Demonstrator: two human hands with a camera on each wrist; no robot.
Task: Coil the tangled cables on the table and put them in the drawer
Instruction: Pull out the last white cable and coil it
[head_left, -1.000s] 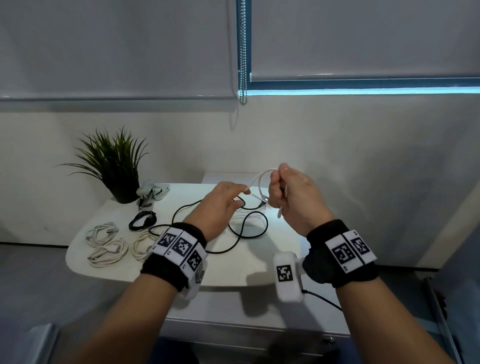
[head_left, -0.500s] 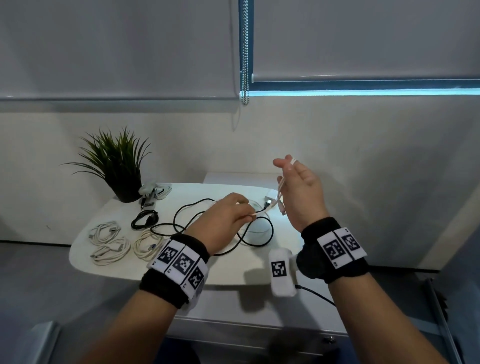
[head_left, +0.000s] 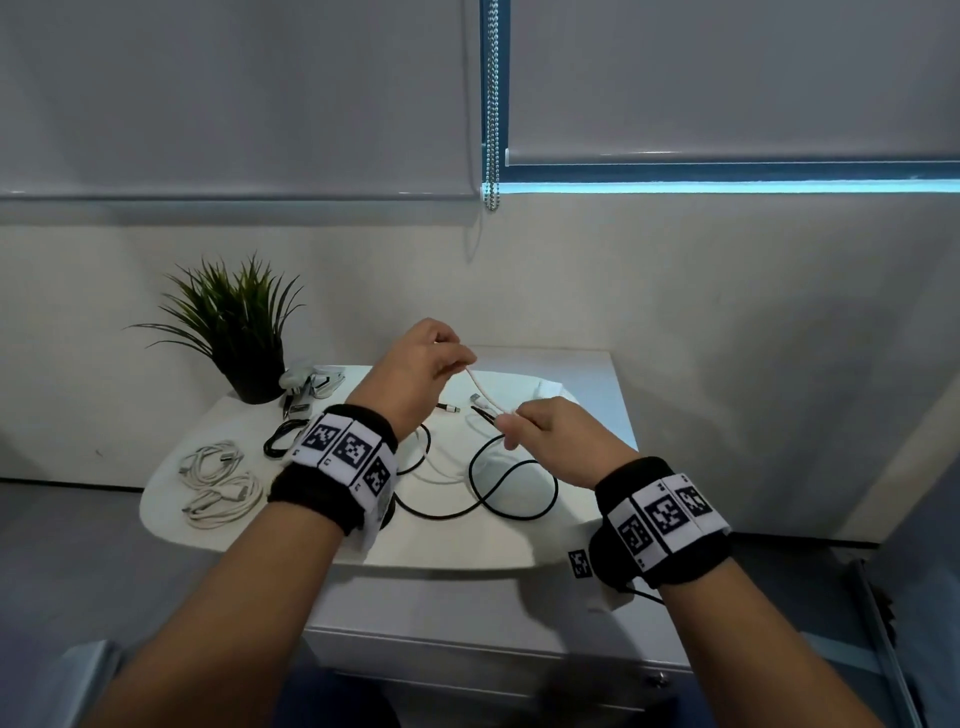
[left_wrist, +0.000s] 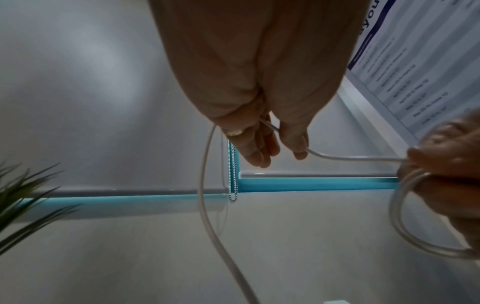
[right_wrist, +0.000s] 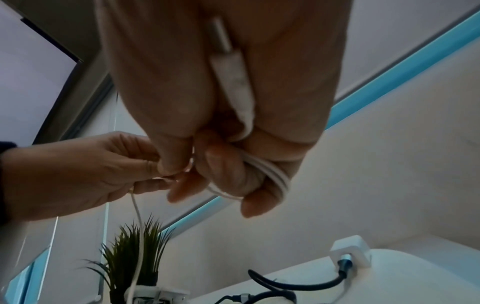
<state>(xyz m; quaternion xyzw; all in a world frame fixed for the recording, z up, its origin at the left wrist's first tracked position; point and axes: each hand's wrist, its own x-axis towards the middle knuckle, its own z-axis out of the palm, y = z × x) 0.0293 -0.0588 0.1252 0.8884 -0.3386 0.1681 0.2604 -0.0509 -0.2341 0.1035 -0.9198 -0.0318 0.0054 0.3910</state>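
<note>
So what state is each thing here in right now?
White cable: stretched between both hands, partly wound round the right hand's fingers.
Left hand: pinches the cable.
Right hand: grips the loops.
Black cable: loose on the table.
White bundles: coiled.
Small black cable: coiled.

Smooth white plastic-sheathed cable (head_left: 483, 392), glossy white table (head_left: 363, 540).

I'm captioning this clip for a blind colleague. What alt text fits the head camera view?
Two hands wearing marker wristbands stretch a white cable between them above a white table: the left hand pinches it higher, the right hand grips it lower. On the table lie a loose black cable, coiled white cables and a potted plant.
</note>
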